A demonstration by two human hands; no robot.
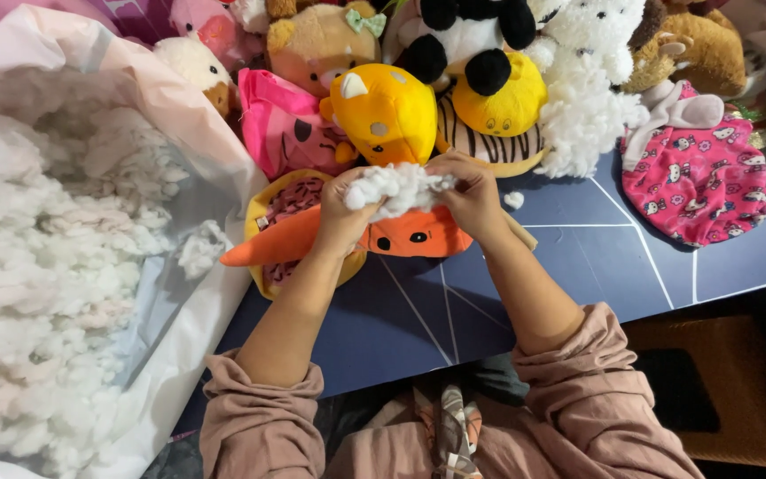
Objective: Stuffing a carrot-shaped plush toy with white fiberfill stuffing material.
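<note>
We see our left hand (340, 206) and right hand (472, 197) both closed on a clump of white stuffing (398, 188), held between them above an orange toy (401, 238). Under the hands lies a dark blue counter (578, 257) crossed by thin white lines. Left of the left hand, an open plastic bag (206, 160) brims with stuffing. Beyond both hands, plush toys (489, 80) crowd the counter's far edge.

The person wears a dusty-pink, soft-looking top with long sleeves, both pushed up and bunched in thick folds near the elbows. Forearms and both hands (405, 204) are bare, with no rings, watch or gloves visible.
</note>
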